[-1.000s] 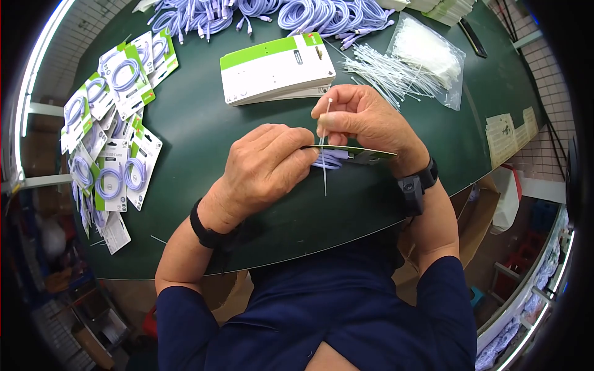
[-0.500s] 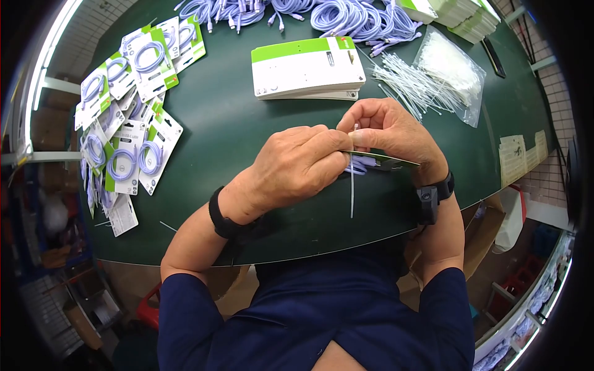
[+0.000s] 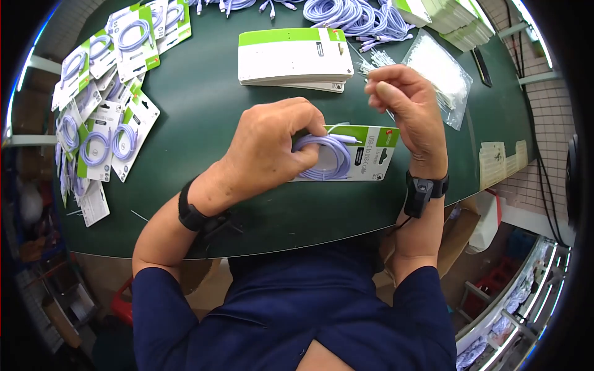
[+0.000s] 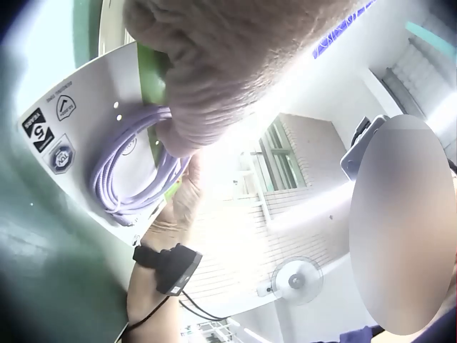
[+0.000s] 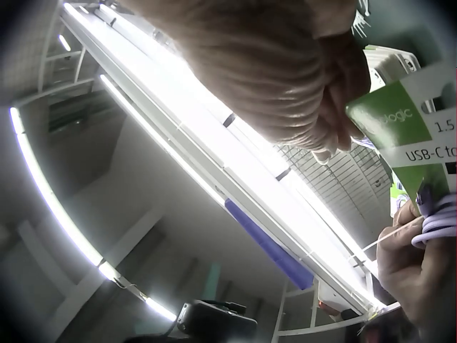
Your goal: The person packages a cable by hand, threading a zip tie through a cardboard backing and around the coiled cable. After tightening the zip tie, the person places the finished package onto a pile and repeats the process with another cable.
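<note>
My left hand (image 3: 275, 139) grips a coil of lilac USB-C cable (image 3: 337, 162) against a green and white printed card (image 3: 376, 151), thumb and index finger curled round the coil. A thin white cable tie (image 5: 391, 234) sticks out beside those fingers in the right wrist view. In the left wrist view, the coil (image 4: 107, 175) lies across the card (image 4: 78, 118), whose lower corner has printed badges. My right hand (image 3: 411, 102) is raised beyond the card's right end, its fingers loosely bent and nothing visible between them.
Behind the hands lies a stack of cards (image 3: 291, 59). Carded cables (image 3: 96, 148) are heaped at the left. Cable bundles (image 3: 346, 17) lie at the back, with loose ties (image 3: 378, 59) and a clear bag of ties (image 3: 442, 71) at the right. A dark slim object (image 3: 481, 67) lies beyond the bag.
My right hand has left the card and cable tie and moved up and right. The card, seen edge-on before, is now turned with its printed face and coil towards the head camera.
</note>
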The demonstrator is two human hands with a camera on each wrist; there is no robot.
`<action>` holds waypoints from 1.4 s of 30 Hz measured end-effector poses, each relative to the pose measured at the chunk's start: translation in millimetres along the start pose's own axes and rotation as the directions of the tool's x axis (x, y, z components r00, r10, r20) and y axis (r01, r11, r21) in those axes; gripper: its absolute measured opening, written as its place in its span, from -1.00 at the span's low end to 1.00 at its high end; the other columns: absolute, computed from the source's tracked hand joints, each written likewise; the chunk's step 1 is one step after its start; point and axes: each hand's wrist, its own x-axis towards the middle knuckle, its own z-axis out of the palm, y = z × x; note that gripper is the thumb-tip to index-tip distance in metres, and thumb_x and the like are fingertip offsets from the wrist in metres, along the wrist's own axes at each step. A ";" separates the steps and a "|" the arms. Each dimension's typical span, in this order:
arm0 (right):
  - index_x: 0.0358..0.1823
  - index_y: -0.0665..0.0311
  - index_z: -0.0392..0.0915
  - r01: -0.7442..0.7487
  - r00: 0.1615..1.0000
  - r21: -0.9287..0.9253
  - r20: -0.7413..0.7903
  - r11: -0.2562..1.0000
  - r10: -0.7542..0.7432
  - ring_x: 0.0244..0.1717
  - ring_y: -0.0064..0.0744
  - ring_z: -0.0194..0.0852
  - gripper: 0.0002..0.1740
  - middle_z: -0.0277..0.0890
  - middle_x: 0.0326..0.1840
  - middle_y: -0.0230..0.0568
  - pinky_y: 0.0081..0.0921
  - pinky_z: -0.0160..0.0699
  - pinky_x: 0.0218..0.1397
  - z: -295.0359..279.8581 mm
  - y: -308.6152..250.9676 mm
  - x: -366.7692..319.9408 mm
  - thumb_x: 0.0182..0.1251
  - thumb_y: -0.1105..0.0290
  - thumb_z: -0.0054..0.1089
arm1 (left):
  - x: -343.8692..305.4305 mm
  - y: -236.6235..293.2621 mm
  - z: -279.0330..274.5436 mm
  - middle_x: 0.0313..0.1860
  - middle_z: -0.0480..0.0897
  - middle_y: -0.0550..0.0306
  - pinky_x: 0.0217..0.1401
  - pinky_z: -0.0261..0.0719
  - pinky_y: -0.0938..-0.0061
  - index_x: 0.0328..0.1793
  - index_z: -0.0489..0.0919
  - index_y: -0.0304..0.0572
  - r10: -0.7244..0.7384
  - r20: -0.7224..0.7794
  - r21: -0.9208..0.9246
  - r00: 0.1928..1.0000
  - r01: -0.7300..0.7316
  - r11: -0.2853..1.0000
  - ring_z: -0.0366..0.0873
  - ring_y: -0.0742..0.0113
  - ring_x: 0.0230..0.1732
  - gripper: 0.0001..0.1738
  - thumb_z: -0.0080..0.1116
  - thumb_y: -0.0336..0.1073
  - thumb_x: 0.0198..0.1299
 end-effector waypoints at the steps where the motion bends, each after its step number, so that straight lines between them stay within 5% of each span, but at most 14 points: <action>1: 0.08 0.42 0.68 -0.006 1.000 -0.009 0.008 1.000 0.006 -0.16 -0.58 0.66 -0.75 0.76 -0.11 -0.23 -0.58 0.66 -0.07 2.1 -2.3 -0.3 0.44 0.50 0.40 | 0.3 -1.2 0.5 -0.26 0.76 0.00 -0.22 0.68 0.34 -0.22 0.66 -0.31 -0.032 -0.013 -0.010 0.999 0.032 0.999 0.73 0.11 -0.32 -0.80 0.34 -0.57 -0.04; 4: 0.01 0.39 0.74 0.497 0.864 -0.352 0.286 0.793 -0.415 -0.17 -0.47 0.66 -0.76 0.76 -0.17 -0.23 -0.48 0.65 -0.16 13.4 -7.5 -7.1 0.34 0.56 0.46 | 1.2 -7.3 2.1 -0.35 0.72 -0.06 -0.32 0.58 0.26 -0.22 0.67 -0.31 -0.101 -0.043 -0.036 0.994 0.100 0.994 0.67 0.01 -0.41 -0.83 0.31 -0.51 0.00; 5: 0.01 0.39 0.74 0.497 0.863 -0.352 0.296 0.793 -0.410 -0.17 -0.47 0.66 -0.76 0.76 -0.17 -0.23 -0.48 0.65 -0.16 21.0 -10.4 -9.1 0.34 0.56 0.46 | 1.4 -9.9 2.1 -0.37 0.71 -0.07 -0.31 0.58 0.25 -0.23 0.67 -0.31 -0.120 -0.046 -0.036 0.992 0.118 0.992 0.66 0.00 -0.42 -0.83 0.31 -0.50 0.00; 8: -0.10 0.35 0.78 0.599 0.795 -0.640 0.407 0.481 -0.449 -0.20 -0.36 0.67 -0.80 0.75 -0.22 -0.21 -0.45 0.65 -0.19 47.6 -15.8 -15.7 0.25 0.55 0.53 | 0.9 -14.9 3.3 -0.40 0.70 -0.09 -0.30 0.57 0.23 -0.23 0.68 -0.32 -0.159 -0.043 -0.033 0.986 0.158 0.987 0.65 0.00 -0.43 -0.84 0.31 -0.48 0.01; 25: -0.20 0.35 0.70 0.493 0.855 -0.633 0.224 0.598 -0.468 -0.31 -0.37 0.71 -0.89 0.72 -0.28 -0.21 -0.47 0.65 -0.27 61.7 15.7 -8.6 0.31 0.56 0.48 | -1.1 -17.6 8.4 -0.44 0.67 -0.09 -0.35 0.51 0.28 -0.24 0.64 -0.34 -0.177 -0.050 -0.035 0.983 0.175 0.984 0.54 0.15 -0.51 -0.84 0.30 -0.51 0.00; 42: -0.16 0.32 0.60 0.514 0.797 -0.724 0.203 0.461 -0.569 -0.36 -0.31 0.68 -0.86 0.65 -0.30 -0.21 -0.41 0.62 -0.32 69.6 25.6 -5.7 0.38 0.54 0.43 | 0.2 -20.5 10.0 -0.42 0.63 -0.02 -0.28 0.54 0.31 -0.24 0.60 -0.38 -0.190 0.013 -0.112 0.982 0.190 0.975 0.52 0.24 -0.43 -0.83 0.25 -0.49 0.02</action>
